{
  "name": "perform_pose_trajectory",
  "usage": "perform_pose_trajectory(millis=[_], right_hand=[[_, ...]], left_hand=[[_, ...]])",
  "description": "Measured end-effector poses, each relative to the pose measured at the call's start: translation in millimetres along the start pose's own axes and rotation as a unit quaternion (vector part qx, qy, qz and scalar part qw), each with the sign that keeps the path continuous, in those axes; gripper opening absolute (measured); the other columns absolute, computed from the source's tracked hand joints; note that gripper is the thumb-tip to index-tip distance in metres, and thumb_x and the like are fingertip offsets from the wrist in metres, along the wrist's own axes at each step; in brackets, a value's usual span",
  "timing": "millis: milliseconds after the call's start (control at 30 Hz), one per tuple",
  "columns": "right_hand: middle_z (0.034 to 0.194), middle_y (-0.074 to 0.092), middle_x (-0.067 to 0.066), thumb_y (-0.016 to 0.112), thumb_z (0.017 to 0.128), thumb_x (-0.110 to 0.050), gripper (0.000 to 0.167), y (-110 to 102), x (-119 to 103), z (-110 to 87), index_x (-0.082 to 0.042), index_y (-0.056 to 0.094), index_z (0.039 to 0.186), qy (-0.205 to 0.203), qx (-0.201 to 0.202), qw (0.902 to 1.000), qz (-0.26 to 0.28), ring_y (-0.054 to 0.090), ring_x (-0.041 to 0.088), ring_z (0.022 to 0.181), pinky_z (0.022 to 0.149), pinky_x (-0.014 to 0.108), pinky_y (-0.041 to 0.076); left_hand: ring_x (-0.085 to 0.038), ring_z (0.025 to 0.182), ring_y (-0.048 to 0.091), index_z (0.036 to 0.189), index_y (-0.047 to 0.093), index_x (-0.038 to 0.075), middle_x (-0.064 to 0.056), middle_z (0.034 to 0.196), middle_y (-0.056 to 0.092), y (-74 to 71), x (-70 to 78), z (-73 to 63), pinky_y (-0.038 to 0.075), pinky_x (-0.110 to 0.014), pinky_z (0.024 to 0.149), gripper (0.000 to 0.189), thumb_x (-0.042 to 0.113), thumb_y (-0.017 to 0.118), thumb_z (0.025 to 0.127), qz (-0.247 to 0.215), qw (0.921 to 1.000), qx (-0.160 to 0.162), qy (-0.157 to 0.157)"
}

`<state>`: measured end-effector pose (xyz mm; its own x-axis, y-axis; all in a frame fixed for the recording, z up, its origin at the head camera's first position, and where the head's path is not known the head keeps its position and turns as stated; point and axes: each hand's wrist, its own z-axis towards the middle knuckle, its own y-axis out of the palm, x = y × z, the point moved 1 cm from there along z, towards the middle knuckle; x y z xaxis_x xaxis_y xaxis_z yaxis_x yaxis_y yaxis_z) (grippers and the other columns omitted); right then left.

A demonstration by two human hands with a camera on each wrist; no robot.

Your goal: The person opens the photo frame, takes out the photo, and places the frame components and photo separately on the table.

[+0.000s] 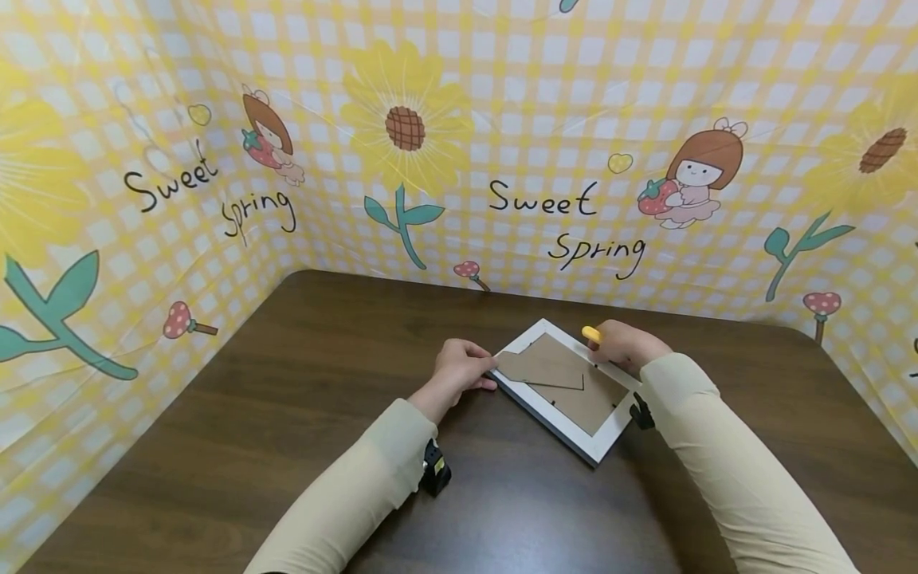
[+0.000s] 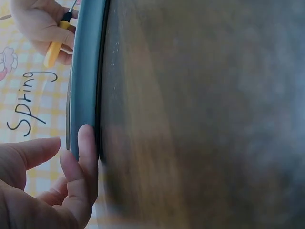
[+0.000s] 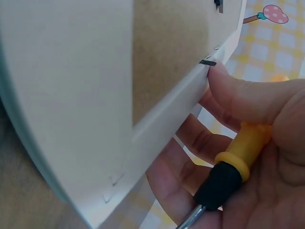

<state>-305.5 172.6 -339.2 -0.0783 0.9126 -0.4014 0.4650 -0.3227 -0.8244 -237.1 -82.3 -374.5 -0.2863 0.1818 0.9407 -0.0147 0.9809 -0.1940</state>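
Note:
A white picture frame (image 1: 598, 450) lies back side up on the table, its brown backing board (image 1: 552, 355) showing. A flap with a dark outline sits on the board, and small black tabs line its edge. At the frame's left corner, my left hand (image 1: 459, 371) holds the edge between thumb and fingers; the left wrist view shows fingertips (image 2: 86, 138) against the blue-grey side. My right hand (image 1: 627, 344) is at the far right side, keeping a yellow-handled screwdriver (image 3: 243, 148) with a black collar in its palm. The right thumb (image 3: 224, 86) presses at one black tab (image 3: 208, 62).
The dark brown wooden table (image 1: 301, 351) extends around the frame. Behind and to the left hangs a yellow checked cloth (image 1: 502, 119) printed with flowers and lettering, meeting the table's back edge. A black wrist camera (image 1: 434, 469) is strapped below my left sleeve.

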Motion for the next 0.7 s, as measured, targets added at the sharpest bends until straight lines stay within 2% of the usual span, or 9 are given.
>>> perform_pose_trajectory(millis=[200,433,700], right_hand=[[0.093,0.056,0.011,0.060,0.091,-0.004,0.020,1,0,0.5,0.004,0.060,0.109,0.007,-0.003,1.0000,0.003,0.052,0.023,0.083,0.079,0.033,0.041],[0.091,0.053,0.010,0.060,0.092,-0.004,0.014,1,1,1.5,0.002,0.057,0.104,0.015,-0.005,0.9999,0.006,0.050,0.023,0.082,0.077,0.034,0.038],[0.088,0.052,0.010,0.062,0.091,-0.005,0.011,2,3,-1.6,0.000,0.057,0.100,0.021,-0.010,0.9997,0.010,0.050,0.020,0.076,0.065,0.029,0.039]], left_hand=[[-0.010,0.050,0.065,0.100,0.068,-0.008,-0.018,0.095,0.063,1.6,2.3,4.3,0.060,-0.027,0.062,0.015,0.000,0.072,0.087,0.003,1.0000,-0.004,0.000],[-0.010,0.050,0.063,0.098,0.069,-0.009,-0.015,0.092,0.061,2.5,5.1,8.0,0.060,-0.028,0.063,0.013,-0.005,0.072,0.085,0.018,0.9998,-0.008,0.003],[-0.010,0.051,0.062,0.096,0.070,-0.009,-0.018,0.095,0.064,3.0,6.7,10.9,0.060,-0.028,0.065,0.012,-0.004,0.072,0.086,0.030,0.9995,-0.010,0.003]])
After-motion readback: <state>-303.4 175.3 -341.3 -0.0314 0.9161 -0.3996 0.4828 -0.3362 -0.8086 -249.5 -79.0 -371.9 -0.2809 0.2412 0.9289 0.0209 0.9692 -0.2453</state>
